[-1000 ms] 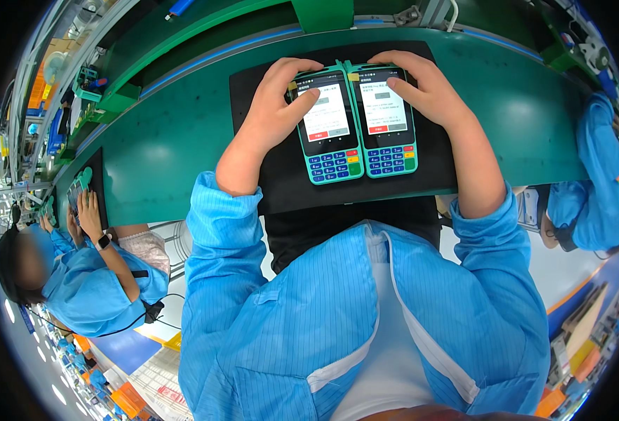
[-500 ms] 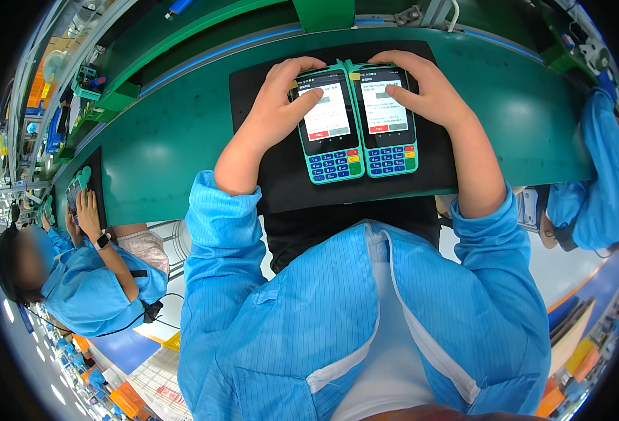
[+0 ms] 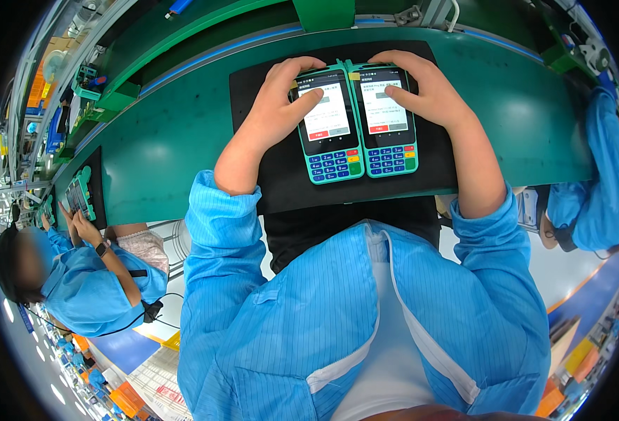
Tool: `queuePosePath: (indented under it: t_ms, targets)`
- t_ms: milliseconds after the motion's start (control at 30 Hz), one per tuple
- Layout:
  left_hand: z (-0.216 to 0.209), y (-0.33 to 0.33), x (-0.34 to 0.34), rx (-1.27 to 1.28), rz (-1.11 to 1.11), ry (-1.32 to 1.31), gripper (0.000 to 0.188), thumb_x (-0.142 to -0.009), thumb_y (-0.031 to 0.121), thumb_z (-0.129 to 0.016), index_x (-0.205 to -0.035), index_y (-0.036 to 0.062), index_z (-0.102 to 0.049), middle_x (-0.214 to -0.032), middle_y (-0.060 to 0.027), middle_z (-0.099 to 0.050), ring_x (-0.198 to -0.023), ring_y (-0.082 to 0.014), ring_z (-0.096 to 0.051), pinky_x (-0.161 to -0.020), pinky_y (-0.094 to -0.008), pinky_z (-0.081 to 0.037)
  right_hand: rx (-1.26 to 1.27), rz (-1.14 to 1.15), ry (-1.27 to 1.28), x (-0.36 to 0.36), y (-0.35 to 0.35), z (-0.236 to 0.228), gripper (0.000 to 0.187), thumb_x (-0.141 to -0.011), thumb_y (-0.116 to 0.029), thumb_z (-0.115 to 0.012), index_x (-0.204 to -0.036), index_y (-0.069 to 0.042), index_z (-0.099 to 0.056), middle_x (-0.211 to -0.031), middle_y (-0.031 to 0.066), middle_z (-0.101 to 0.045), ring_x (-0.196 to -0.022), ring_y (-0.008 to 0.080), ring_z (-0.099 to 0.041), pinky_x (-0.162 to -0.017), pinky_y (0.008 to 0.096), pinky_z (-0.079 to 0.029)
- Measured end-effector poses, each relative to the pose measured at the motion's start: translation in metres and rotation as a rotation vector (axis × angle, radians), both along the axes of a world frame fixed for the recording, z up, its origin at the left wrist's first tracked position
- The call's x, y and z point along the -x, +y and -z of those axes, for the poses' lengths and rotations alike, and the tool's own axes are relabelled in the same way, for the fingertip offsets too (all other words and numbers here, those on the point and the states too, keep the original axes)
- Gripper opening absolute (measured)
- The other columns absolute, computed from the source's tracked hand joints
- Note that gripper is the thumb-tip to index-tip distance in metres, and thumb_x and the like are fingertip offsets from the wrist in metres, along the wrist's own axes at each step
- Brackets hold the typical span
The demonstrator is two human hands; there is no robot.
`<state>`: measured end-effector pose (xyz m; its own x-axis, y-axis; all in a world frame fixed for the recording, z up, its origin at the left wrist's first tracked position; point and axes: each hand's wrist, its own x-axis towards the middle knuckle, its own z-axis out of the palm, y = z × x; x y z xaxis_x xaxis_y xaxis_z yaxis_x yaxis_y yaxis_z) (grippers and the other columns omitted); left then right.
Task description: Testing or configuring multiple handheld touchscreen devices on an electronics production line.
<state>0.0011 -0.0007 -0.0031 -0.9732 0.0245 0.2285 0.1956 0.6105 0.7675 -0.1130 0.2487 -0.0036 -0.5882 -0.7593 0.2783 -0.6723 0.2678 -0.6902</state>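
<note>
Two teal handheld payment terminals lie side by side on a black mat (image 3: 267, 189) on the green workbench. My left hand (image 3: 274, 112) grips the left terminal (image 3: 329, 133) by its top and left side, thumb pressing its lit screen. My right hand (image 3: 428, 91) holds the right terminal (image 3: 388, 123) the same way, thumb on its screen. Both terminals show white screens with a grey bar and coloured buttons, above blue keypads.
The green bench (image 3: 162, 154) curves left and right. To my left a co-worker in a blue coat (image 3: 92, 288) handles devices (image 3: 79, 196) on another black mat. Another blue-clad person (image 3: 597, 175) sits at my right. Green fixtures (image 3: 106, 98) stand behind the bench.
Both thumbs have moved inward onto the terminal screens. The screens now show a different page with a grey bar. The terminals stay in place.
</note>
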Motion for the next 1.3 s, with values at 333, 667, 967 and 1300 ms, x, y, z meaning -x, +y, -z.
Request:
queuePosePath:
  t_ms: [333, 667, 967, 1300]
  targets:
    - [-0.003, 0.001, -0.002, 0.021, 0.011, -0.008, 0.044, -0.082, 0.014, -0.064, -0.124, 0.0064, -0.054, -0.125, -0.0118, -0.054, -0.114, -0.024, -0.056, -0.092, -0.0345, -0.048, 0.015, -0.008, 0.031, 0.002, 0.001, 0.004, 0.045, -0.077, -0.018, -0.066, -0.12, -0.006, -0.058, -0.121, 0.0137, -0.061, -0.112, 0.0297, -0.058, -0.097, 0.0384, -0.046]
    - [-0.01, 0.009, -0.012, 0.322, 0.074, 0.205, 0.079, -0.06, 0.034, -0.081, -0.128, 0.0068, -0.052, -0.129, -0.0135, -0.048, -0.122, -0.0341, -0.044, -0.104, -0.0441, -0.032, -0.016, -0.236, -0.276, 0.004, 0.016, -0.01, 0.092, -0.063, -0.014, -0.08, -0.145, -0.02, -0.038, -0.141, 0.0119, -0.043, -0.119, 0.0292, -0.053, -0.093, 0.0368, -0.051]
    - [-0.012, 0.013, -0.011, 0.363, 0.054, 0.211, 0.081, -0.059, 0.035, -0.081, -0.129, 0.006, -0.051, -0.126, -0.0133, -0.049, -0.12, -0.0341, -0.046, -0.102, -0.0449, -0.033, -0.061, -0.236, -0.188, 0.005, 0.016, -0.006, 0.094, -0.06, -0.015, -0.081, -0.144, -0.022, -0.038, -0.141, 0.012, -0.039, -0.122, 0.0304, -0.049, -0.091, 0.0376, -0.052]
    - [-0.011, 0.013, -0.01, 0.366, 0.052, 0.222, 0.083, -0.057, 0.034, -0.083, -0.128, 0.0073, -0.051, -0.126, -0.0126, -0.049, -0.119, -0.0336, -0.047, -0.101, -0.0448, -0.034, -0.071, -0.243, -0.146, 0.006, 0.015, -0.006, 0.094, -0.06, -0.015, -0.081, -0.144, -0.021, -0.039, -0.141, 0.0126, -0.039, -0.124, 0.0315, -0.047, -0.095, 0.0387, -0.05]
